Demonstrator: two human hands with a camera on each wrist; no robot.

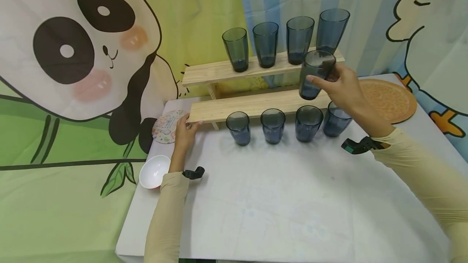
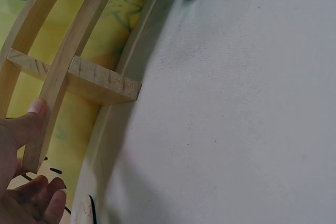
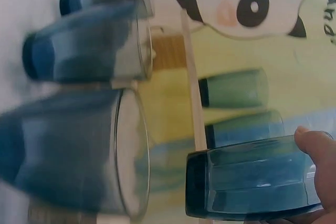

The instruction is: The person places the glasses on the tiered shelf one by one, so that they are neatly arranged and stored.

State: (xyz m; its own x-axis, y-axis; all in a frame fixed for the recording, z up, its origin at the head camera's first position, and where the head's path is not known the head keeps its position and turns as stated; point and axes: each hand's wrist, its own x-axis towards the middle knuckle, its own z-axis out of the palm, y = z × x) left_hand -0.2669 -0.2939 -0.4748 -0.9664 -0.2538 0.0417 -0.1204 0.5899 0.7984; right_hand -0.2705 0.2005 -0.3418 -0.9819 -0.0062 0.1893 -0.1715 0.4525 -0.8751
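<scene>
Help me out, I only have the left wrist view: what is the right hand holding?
Observer: The right hand holds a blue-tinted glass.
Operator: Got it. How many others stand up top?
Observer: Four glasses stand in a row on the upper shelf.
Operator: And what's off to the left, outside my picture?
Observer: A white bowl sits at the left edge of the table.

Head view: I read bright, diffuse light, soft shadows on the white cloth-covered tabletop (image 1: 256,206). Left wrist: dimmer; lens distortion bows the pale wooden two-tier shelf (image 2: 55,85). Right wrist: I note blurred smoky-blue glass tumblers (image 3: 84,51) at left.
</scene>
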